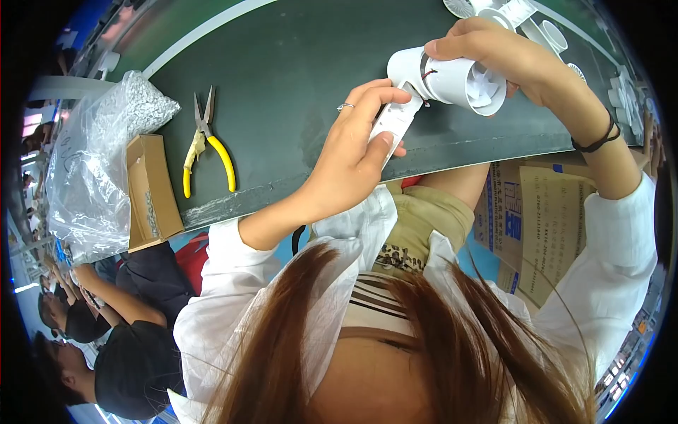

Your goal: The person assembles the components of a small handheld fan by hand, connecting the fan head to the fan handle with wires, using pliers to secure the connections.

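Over the bench's near edge I hold a white plastic fan in two joined parts. My left hand (357, 145) is closed round its flat white handle (397, 119), thumb on top and fingers beneath. My right hand (487, 49) grips the fan's cylindrical housing (452, 81) from above and the right side. White blades (482, 88) show in the housing's open end, which points to the lower right. A gap runs round the housing near the handle, and a short dark red wire (428, 73) sticks out there. My right fingertips are partly hidden behind the housing.
Yellow-handled long-nose pliers (205, 134) lie left on the dark green bench (296, 63). Beyond them are an open small cardboard box (157, 187) and a clear bag of small whitish parts (145, 106). White fan parts (551, 35) sit far right. A co-worker (134, 360) is at lower left.
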The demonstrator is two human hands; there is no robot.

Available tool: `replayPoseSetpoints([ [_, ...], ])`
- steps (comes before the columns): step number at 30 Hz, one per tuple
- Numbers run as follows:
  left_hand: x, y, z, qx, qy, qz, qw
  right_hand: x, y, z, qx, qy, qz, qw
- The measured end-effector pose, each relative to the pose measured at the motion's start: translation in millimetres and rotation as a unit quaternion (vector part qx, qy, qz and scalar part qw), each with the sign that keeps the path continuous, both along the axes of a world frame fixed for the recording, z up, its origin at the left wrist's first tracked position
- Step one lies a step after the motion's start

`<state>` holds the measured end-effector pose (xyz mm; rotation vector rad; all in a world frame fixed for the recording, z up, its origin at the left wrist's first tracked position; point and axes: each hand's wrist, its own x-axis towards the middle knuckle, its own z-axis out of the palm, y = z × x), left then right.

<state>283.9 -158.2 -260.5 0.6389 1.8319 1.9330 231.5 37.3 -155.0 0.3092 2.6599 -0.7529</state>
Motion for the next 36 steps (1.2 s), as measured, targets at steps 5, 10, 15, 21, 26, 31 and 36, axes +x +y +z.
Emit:
replayPoseSetpoints([
  [5,-3.3,3.9,-16.2,0.029,0.048,0.04,0.998,-4.1,-6.4,3.3,-0.001,-0.055,0.052,0.997],
  [10,-4.1,4.6,-6.4,-0.112,0.155,0.09,0.977,-11.3,-9.2,4.9,0.045,-0.046,0.098,0.993],
  [15,-4.5,13.8,-6.8,-0.193,0.445,0.278,0.829,-20.0,-22.1,19.8,0.048,-0.063,0.162,0.984],
  [21,-12.5,22.9,4.4,-0.278,0.548,0.178,0.768,-31.7,-26.2,27.5,0.07,-0.144,0.265,0.951],
  [26,-10.2,29.1,12.6,-0.345,0.572,0.122,0.734,-39.3,-16.6,18.5,0.024,-0.156,0.311,0.937],
  [31,-7.4,38.8,12.1,-0.372,0.621,0.146,0.674,-36.4,-25.0,19.4,0.013,-0.165,0.212,0.963],
  [36,-3.8,44.3,14.6,-0.404,0.614,0.119,0.668,-38.0,-23.9,25.1,0.032,-0.153,0.239,0.958],
])
